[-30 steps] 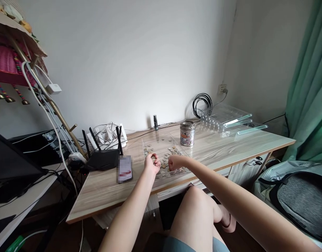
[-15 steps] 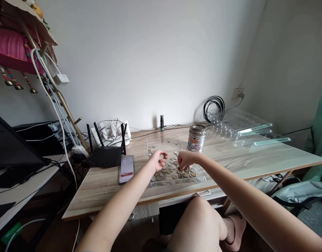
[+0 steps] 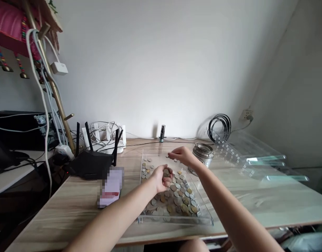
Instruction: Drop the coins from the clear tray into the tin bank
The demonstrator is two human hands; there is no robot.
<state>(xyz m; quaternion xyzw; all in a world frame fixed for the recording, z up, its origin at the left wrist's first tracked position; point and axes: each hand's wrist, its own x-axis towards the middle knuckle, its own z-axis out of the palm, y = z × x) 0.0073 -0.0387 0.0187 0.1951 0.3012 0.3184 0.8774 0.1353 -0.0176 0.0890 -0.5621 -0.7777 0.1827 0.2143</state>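
My left hand (image 3: 163, 178) is curled palm up over the clear plastic tray (image 3: 174, 220), holding a bunch of coins (image 3: 166, 173). Above the far part of the tray, my right hand (image 3: 182, 155) has its fingers pressed together, the tips at a coin (image 3: 167, 156). Many loose coins (image 3: 186, 201) lie spread in the tray, thickest at its near right. A smaller group of coins (image 3: 145, 170) lines the left side. Behind my right wrist stands an open metal tin (image 3: 203, 152), partly covered by the arm.
A phone (image 3: 111, 187) lies left of the tray, with a black router (image 3: 92, 164) behind it. Against the wall are a small dark bottle (image 3: 162, 133) and a coiled black cable (image 3: 219, 126). Clear acrylic trays (image 3: 260, 161) sit at the right.
My right hand has moved from the coins at the near right to the tray's far part. My left hand keeps its coins. The view has shifted closer and tilted up.
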